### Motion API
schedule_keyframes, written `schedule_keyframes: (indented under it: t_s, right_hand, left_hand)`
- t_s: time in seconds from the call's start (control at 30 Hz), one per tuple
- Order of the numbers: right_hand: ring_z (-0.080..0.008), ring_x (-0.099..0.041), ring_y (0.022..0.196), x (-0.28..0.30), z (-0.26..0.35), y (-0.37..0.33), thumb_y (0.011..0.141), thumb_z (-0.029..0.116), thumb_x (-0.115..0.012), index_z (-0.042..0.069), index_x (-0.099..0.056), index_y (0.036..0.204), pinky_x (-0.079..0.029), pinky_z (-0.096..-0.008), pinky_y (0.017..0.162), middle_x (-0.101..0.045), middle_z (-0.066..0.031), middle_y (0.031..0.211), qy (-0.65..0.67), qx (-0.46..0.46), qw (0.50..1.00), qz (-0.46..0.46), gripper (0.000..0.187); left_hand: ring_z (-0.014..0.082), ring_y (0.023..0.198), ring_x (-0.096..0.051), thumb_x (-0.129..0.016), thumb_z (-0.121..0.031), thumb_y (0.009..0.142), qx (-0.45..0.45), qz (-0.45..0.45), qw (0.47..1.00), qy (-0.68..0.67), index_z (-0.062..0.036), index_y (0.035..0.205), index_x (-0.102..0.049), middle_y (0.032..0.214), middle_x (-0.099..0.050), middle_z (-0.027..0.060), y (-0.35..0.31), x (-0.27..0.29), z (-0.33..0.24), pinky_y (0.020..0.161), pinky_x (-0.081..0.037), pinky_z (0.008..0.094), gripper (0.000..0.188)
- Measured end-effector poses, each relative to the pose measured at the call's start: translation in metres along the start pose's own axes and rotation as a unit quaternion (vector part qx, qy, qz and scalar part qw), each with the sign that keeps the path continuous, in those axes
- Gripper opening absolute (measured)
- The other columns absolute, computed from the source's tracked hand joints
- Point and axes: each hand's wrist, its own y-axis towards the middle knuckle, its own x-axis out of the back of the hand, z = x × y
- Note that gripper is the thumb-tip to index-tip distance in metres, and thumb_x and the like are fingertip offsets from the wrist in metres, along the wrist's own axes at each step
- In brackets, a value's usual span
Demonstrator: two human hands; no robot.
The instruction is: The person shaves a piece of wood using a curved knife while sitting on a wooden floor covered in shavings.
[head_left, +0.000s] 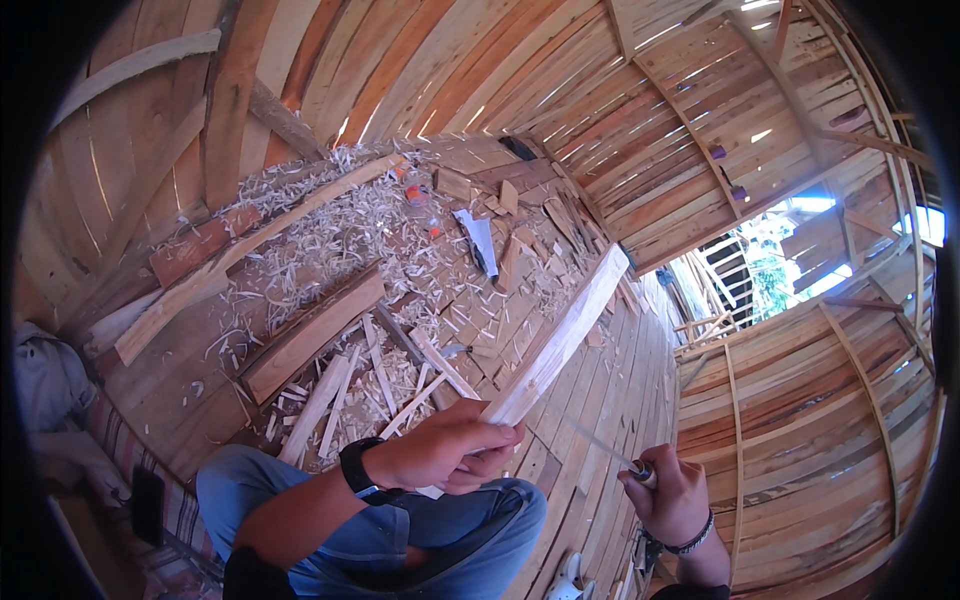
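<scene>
The left hand grips a pale wooden strip that slants away forward-right. To its right, the right hand is wrapped around a thin-bladed tool. Beyond the left hand, curled shavings; farther, plank walls.

A rough woodworking shed, by the look of it; bare plank walls let daylight through their gaps; curled shavings litter the board floor toward its far left edge; offcuts lie near its far corner; a pale wood strip and thin-bladed tool are in hand.
</scene>
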Motion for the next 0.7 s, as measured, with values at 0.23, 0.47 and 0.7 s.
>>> schedule_keyframes:
  t_s: [0.23,0.47,0.7]
  right_hand:
    - [-0.0244,-0.064,0.05,0.002,0.003,0.002,0.083,0.025,-0.074,0.004,-0.054,0.085,-0.048,-0.0327,0.045,-0.06,-0.0055,0.059,-0.007,-0.003,1.0,-0.007,0.029]
    - [-0.0232,-0.057,0.053,0.005,0.01,0.001,0.078,0.024,-0.073,0.006,-0.051,0.084,-0.043,-0.0355,0.044,-0.052,-0.0052,0.065,-0.118,0.01,0.993,-0.008,0.029]
    - [-0.0201,-0.051,0.052,0.022,0.009,0.013,0.074,0.02,-0.07,0.009,-0.049,0.083,-0.039,-0.0348,0.043,-0.042,-0.0038,0.063,-0.255,0.072,0.964,-0.005,0.026]
  left_hand:
    - [0.003,0.04,-0.028,-0.041,-0.024,0.103,-0.004,-0.007,1.0,0.025,-0.0084,0.083,-0.045,0.057,-0.032,-0.006,0.0,-0.002,0.003,0.037,-0.023,0.0216,0.025]
    - [0.0046,0.047,-0.035,-0.043,-0.025,0.102,-0.058,-0.091,0.987,0.118,-0.0061,0.08,-0.047,0.057,-0.037,-0.005,0.001,-0.008,0.007,0.044,-0.029,0.0231,0.03]
    - [0.0091,0.051,-0.043,-0.045,-0.02,0.099,-0.041,-0.108,0.942,0.315,-0.0013,0.084,-0.05,0.059,-0.045,-0.0001,0.003,-0.001,0.004,0.05,-0.035,0.0295,0.024]
